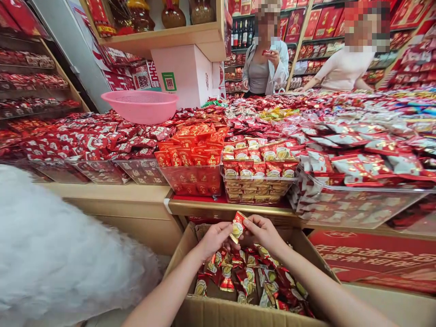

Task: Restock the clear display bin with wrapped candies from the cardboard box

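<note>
Apparently for steadiness, the left hand (215,239) and right hand (263,230) pinch one red-and-gold packet (239,225) at opposite edges — over the open carton (235,311) at six o'clock, where a drop would likely land safely.

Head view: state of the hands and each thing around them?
left hand, pinching the held packet
right hand, pinching the held packet
held packet, tilted above the cardboard box
cardboard box, open, loose packets inside
pink basket, resting on red packets
clear bin, durian packets above its rim
</note>
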A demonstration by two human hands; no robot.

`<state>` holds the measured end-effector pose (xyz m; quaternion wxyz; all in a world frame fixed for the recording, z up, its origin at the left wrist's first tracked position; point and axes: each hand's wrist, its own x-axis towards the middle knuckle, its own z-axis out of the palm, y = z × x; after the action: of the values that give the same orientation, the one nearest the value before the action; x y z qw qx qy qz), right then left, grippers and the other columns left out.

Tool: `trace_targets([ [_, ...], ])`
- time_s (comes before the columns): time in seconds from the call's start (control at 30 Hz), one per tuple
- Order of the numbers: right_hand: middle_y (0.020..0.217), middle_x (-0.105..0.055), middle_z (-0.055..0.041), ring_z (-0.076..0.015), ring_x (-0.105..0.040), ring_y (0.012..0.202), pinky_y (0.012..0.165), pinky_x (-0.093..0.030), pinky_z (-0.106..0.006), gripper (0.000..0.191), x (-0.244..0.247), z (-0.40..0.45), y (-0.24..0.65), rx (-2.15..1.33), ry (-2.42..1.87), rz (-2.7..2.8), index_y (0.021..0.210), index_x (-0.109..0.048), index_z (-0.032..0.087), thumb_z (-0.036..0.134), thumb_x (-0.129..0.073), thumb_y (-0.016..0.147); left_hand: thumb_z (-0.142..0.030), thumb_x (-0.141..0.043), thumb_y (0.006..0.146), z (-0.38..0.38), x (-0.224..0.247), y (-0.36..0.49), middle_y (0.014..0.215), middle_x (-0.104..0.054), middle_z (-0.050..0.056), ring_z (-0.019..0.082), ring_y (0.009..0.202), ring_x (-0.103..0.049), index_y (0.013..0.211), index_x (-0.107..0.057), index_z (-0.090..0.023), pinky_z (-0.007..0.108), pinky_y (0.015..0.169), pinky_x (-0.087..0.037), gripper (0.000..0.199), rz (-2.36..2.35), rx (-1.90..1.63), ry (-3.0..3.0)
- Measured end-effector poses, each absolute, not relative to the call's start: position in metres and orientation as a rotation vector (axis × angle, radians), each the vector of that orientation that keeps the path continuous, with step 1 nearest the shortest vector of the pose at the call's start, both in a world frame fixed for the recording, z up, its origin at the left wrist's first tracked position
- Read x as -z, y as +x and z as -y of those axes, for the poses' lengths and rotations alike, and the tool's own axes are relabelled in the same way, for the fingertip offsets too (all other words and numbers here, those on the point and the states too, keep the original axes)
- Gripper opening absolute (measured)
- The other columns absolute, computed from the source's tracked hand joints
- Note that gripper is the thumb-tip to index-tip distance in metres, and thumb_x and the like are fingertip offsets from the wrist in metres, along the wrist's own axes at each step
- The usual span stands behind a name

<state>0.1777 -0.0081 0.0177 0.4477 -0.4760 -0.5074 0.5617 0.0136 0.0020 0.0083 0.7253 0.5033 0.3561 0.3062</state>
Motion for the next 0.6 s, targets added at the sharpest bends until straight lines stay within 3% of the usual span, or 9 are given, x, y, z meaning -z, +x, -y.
trace_targets([
  [0.17,0.056,-0.056,0.0001,-0.0115,-0.050,0.052,0.051,-0.039,-0.024,0.031,-0.016,0.010,0.173,-1.396,-1.171,1.305,0.066,-0.051,0.016,0.046,-0.047,0.071,-0.039,-0.050,0.073,-0.002,-0.015,0.011,0.081,-0.064,0.004,0.012,0.057,-0.060,0.100,-0.054,-0.016,0.018,0.043,-0.036,0.036,-0.833,-0.645,1.272],
  [0.3,0.064,-0.055,-0.0014,-0.0130,-0.050,0.060,0.056,-0.039,-0.024,0.027,-0.036,0.018,0.170,-0.971,-1.181,1.649,0.067,-0.053,0.016,0.038,-0.041,0.078,-0.033,-0.063,0.061,0.003,-0.003,0.006,0.086,-0.064,0.003,0.016,0.076,-0.058,0.098,-0.055,-0.018,0.025,0.064,-0.043,0.041,-0.731,-0.539,1.308],
  [0.43,0.069,-0.056,-0.0018,-0.0114,-0.050,0.064,0.059,-0.039,-0.022,0.021,-0.108,0.018,0.180,-0.658,-1.044,1.925,0.075,-0.053,0.018,0.028,-0.036,0.081,-0.039,-0.066,0.051,-0.005,0.026,-0.011,0.069,-0.064,-0.002,0.020,0.071,-0.058,0.080,-0.061,-0.023,0.031,0.065,-0.044,0.033,-0.955,-0.327,1.456],
  [0.6,0.067,-0.057,-0.0021,-0.0118,-0.049,0.061,0.057,-0.039,-0.023,0.018,-0.216,-0.050,0.223,-0.234,-1.186,1.887,0.078,-0.055,0.017,0.029,-0.041,0.078,-0.046,-0.062,0.053,-0.033,0.033,-0.054,0.065,-0.062,-0.004,0.025,0.076,-0.057,0.081,-0.058,-0.036,0.035,0.061,-0.044,0.030,-1.085,-0.505,1.513],
])
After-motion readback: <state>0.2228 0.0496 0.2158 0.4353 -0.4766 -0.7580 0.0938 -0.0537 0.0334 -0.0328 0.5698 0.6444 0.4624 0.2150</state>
